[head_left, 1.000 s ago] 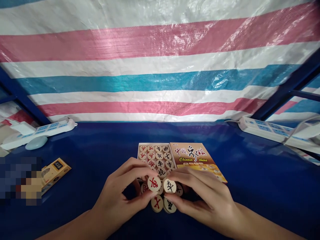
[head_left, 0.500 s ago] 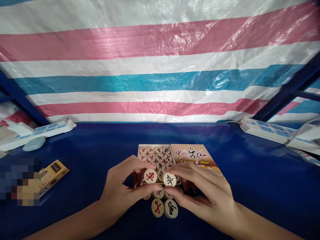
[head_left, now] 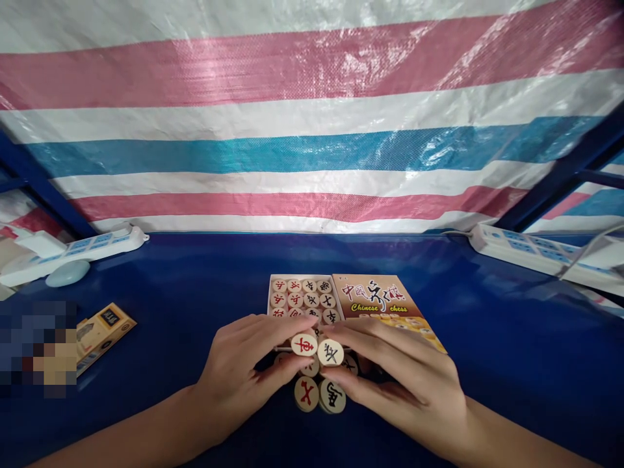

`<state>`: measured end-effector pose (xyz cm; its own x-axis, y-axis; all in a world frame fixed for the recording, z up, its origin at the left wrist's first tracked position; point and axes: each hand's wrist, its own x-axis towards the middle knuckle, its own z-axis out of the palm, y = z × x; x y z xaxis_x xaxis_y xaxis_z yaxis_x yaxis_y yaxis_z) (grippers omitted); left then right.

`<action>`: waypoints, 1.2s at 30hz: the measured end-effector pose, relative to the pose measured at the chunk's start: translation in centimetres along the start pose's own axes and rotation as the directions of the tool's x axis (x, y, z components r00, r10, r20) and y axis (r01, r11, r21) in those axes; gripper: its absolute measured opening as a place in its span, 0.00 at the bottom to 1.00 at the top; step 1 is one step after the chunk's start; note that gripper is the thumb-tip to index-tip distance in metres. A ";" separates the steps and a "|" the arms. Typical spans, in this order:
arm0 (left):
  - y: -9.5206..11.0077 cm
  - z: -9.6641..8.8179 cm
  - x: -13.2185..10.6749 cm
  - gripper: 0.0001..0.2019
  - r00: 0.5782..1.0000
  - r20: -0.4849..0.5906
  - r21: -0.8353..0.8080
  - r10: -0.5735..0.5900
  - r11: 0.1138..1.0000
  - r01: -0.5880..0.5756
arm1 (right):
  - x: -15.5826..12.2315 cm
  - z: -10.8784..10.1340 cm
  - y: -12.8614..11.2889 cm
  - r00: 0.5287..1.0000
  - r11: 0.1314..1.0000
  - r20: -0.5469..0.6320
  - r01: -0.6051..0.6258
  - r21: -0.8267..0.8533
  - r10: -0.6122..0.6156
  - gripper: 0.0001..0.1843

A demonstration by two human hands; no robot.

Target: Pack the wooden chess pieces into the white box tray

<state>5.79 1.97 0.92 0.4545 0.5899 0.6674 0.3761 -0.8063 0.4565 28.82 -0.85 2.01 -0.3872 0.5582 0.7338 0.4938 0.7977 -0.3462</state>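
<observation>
My left hand (head_left: 238, 377) pinches a round wooden chess piece with a red character (head_left: 304, 344) between thumb and fingers. My right hand (head_left: 400, 383) pinches a like piece with a black character (head_left: 330, 352) right beside it. Both pieces are held just above the near edge of an open box of chess pieces (head_left: 302, 298). Under the held pieces, several loose pieces lie on the blue table, among them a red-marked one (head_left: 306, 394) and a black-marked one (head_left: 333, 396). The box lid (head_left: 380, 302), printed "Chinese chess", lies to the right of the box.
A white power strip (head_left: 73, 250) lies at the back left with a pale oval object (head_left: 67, 273) by it. Another power strip (head_left: 536, 250) lies at the back right. A small yellow carton (head_left: 100, 328) sits at the left. A striped tarp (head_left: 312, 130) forms the back wall.
Both hands, each still pinching its piece, have shifted slightly over the loose pieces; the held pieces stay side by side near the box's front edge.
</observation>
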 end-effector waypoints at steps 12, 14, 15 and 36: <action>0.3 -0.2 0.4 0.17 0.999 -0.009 -0.010 0.053 0.999 -0.053 | -0.4 0.3 0.4 0.999 0.999 -0.028 -0.040 0.031 0.041 0.17; 0.2 -0.2 0.3 0.17 0.998 -0.013 -0.006 0.063 0.998 -0.063 | -0.5 0.4 0.3 0.999 0.998 -0.022 -0.047 0.051 0.048 0.17; 0.1 -0.1 0.2 0.17 0.998 -0.016 -0.005 0.065 0.998 -0.065 | -0.5 0.4 0.3 0.998 0.997 -0.019 -0.051 0.058 0.052 0.17; -0.6 -0.1 -0.2 0.16 0.997 -0.005 0.098 0.079 0.992 -0.078 | -0.7 0.6 0.7 0.998 0.996 -0.015 -0.066 0.054 0.067 0.20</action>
<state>5.40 2.34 0.60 0.4786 0.5245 0.7042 0.4169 -0.8416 0.3434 29.00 -0.50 0.92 -0.3420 0.6067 0.7176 0.4754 0.7704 -0.4249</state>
